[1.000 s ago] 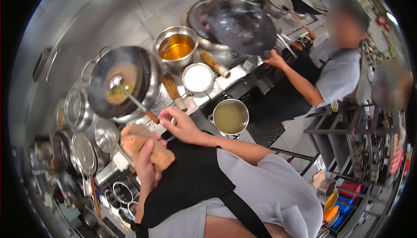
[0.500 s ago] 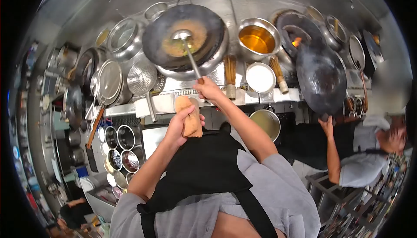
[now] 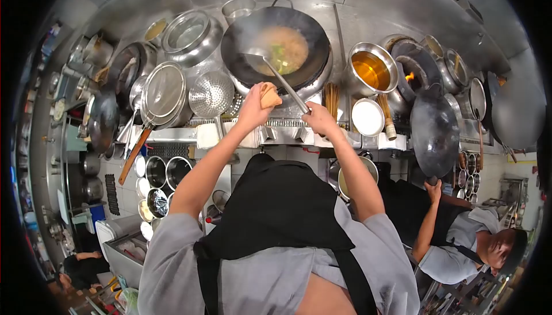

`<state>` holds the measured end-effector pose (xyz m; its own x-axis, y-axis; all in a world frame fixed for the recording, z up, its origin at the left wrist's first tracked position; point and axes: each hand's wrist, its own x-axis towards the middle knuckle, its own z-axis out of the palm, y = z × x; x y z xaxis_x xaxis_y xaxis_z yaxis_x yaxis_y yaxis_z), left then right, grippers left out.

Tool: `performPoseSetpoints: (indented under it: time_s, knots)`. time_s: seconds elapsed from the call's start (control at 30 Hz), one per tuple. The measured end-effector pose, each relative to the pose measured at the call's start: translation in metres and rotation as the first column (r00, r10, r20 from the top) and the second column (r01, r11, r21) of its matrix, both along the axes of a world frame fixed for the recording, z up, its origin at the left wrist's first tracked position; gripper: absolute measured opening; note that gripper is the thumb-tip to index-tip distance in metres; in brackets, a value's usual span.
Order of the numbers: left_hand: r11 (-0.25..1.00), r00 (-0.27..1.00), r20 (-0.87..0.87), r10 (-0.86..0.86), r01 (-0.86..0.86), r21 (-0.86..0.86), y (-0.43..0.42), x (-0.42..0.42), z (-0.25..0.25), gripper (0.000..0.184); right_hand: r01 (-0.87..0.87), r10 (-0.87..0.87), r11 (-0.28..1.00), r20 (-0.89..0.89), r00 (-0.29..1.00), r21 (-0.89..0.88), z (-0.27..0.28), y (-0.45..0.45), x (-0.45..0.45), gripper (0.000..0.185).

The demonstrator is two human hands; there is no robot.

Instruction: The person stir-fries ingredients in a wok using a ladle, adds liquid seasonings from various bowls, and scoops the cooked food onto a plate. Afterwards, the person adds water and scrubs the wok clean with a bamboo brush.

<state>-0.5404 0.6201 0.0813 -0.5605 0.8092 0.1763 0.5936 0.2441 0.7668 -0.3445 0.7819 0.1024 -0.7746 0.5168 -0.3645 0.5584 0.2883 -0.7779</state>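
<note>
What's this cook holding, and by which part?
The right hand holds a ladle by its handle end. The left hand grips a cloth by one side, at the wok's near edge; any grip on the wok itself is unclear.

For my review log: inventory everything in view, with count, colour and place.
Large wok: one, dark, ahead, food inside
Ladle: one, silver, head in large wok
Folded cloth: one, tan, near side of wok
Pot: one, silver, right of wok, amber liquid inside
Bowl: one, white contents, before pot
Brushes: two, tan, flanking bowl
Skimmer: one, silver, left of cloth
Mesh strainer: one, silver, further left
Tilted wok: one, dark, right
Flame: one, orange, behind it
Co-worker: one, grey shirt, far right
Background: too small to count
Apron: one, black, worn
Left hand: one, bare, holding cloth
Right hand: one, bare, on ladle
</note>
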Motion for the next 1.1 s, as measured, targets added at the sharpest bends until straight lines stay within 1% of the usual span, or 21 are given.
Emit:
performPoseSetpoints:
  time_s: [0.03,0.1,0.13,0.17,0.23,0.27,0.33,0.4,0.47,0.57,0.63,0.67,0.7,0.73,0.8,0.83,0.9,1.0,1.03,1.07,1.1]
  knots:
    - [1.000,0.999,-0.044,-0.027,0.028,0.003,0.012,-0.011,-0.003,0.061,-0.035,0.038,0.989,-0.019,0.999,0.146,0.008,-0.001,0.001,0.028]
    - [0.964,0.999,0.045,-0.007,0.019,-0.265,0.025,-0.023,-0.005,0.055,-0.087,0.105,0.902,-0.019,0.994,0.423,0.027,-0.007,0.024,0.029]
    - [0.983,0.999,-0.022,-0.029,0.025,-0.181,0.029,-0.030,-0.019,0.051,-0.048,0.037,0.957,0.045,0.998,0.286,0.053,-0.005,0.041,0.030]
    - [0.986,1.000,-0.010,-0.019,0.017,-0.164,0.029,-0.025,-0.008,0.049,-0.107,0.090,0.960,0.076,0.993,0.258,0.071,0.001,0.061,0.027]
    - [0.989,1.000,-0.003,0.013,-0.014,-0.145,0.028,-0.021,-0.011,0.047,-0.020,0.039,0.994,0.184,0.982,-0.106,0.098,0.005,0.085,0.025]
    - [0.992,0.999,-0.027,0.019,-0.023,-0.121,0.027,-0.019,-0.012,0.044,0.013,0.000,0.996,0.148,0.989,-0.085,0.091,0.006,0.085,0.023]
    - [0.995,0.999,-0.034,0.002,-0.006,-0.098,0.024,-0.020,-0.011,0.043,0.089,-0.085,0.994,0.071,0.994,-0.055,0.052,0.004,0.086,0.019]
    - [0.995,0.999,-0.045,-0.021,0.017,-0.097,0.022,-0.022,-0.008,0.042,0.205,-0.223,0.940,-0.037,0.974,-0.272,0.026,-0.003,0.070,0.015]
    - [0.991,0.997,-0.059,-0.050,0.043,-0.124,0.020,-0.025,-0.005,0.041,0.251,-0.375,0.820,-0.151,0.915,-0.515,0.002,-0.009,0.045,0.010]
    - [0.990,0.994,-0.083,-0.065,0.053,-0.130,0.020,-0.028,-0.011,0.040,0.347,-0.550,0.746,-0.234,0.801,-0.568,-0.024,-0.024,0.004,0.012]
    - [0.991,0.995,-0.075,-0.060,0.051,-0.121,0.019,-0.028,-0.016,0.038,0.477,-0.575,0.805,-0.263,0.775,-0.353,-0.037,-0.040,-0.022,0.015]
    - [0.992,0.996,-0.069,-0.054,0.046,-0.119,0.019,-0.027,-0.016,0.038,0.513,-0.592,0.797,-0.243,0.769,-0.319,-0.050,-0.045,-0.030,0.016]
    - [0.992,0.997,-0.066,-0.050,0.042,-0.117,0.019,-0.028,-0.016,0.038,0.445,-0.598,0.770,-0.272,0.754,-0.457,-0.060,-0.049,-0.030,0.017]
    - [0.993,0.996,-0.075,-0.054,0.045,-0.108,0.019,-0.029,-0.016,0.038,0.418,-0.594,0.744,-0.229,0.771,-0.521,-0.059,-0.053,-0.026,0.021]
    - [0.995,0.995,-0.080,-0.061,0.054,-0.086,0.020,-0.035,-0.025,0.037,0.378,-0.589,0.662,-0.138,0.796,-0.648,-0.028,-0.046,-0.012,0.024]
    - [0.995,0.995,-0.077,-0.066,0.060,-0.078,0.018,-0.034,-0.024,0.037,0.349,-0.553,0.680,-0.138,0.822,-0.645,-0.021,-0.037,-0.006,0.026]
    - [0.997,0.996,-0.072,-0.058,0.053,-0.062,0.017,-0.032,-0.022,0.037,0.359,-0.520,0.748,-0.157,0.840,-0.558,-0.014,-0.029,-0.008,0.027]
    - [0.998,0.996,-0.079,-0.046,0.043,-0.042,0.016,-0.032,-0.022,0.038,0.441,-0.477,0.876,-0.206,0.855,-0.198,-0.018,-0.017,-0.044,0.029]
    - [0.998,0.995,-0.083,-0.049,0.045,-0.045,0.015,-0.032,-0.022,0.038,0.446,-0.434,0.895,-0.255,0.864,-0.009,-0.030,-0.012,-0.058,0.030]
    - [0.997,0.994,-0.090,-0.060,0.056,-0.049,0.014,-0.032,-0.021,0.037,0.452,-0.390,0.874,-0.295,0.872,0.180,-0.045,-0.007,-0.071,0.031]
    - [0.998,0.994,-0.101,-0.052,0.050,-0.027,0.011,-0.034,-0.023,0.038,0.425,-0.417,0.905,-0.147,0.897,0.032,-0.053,0.000,-0.081,0.034]
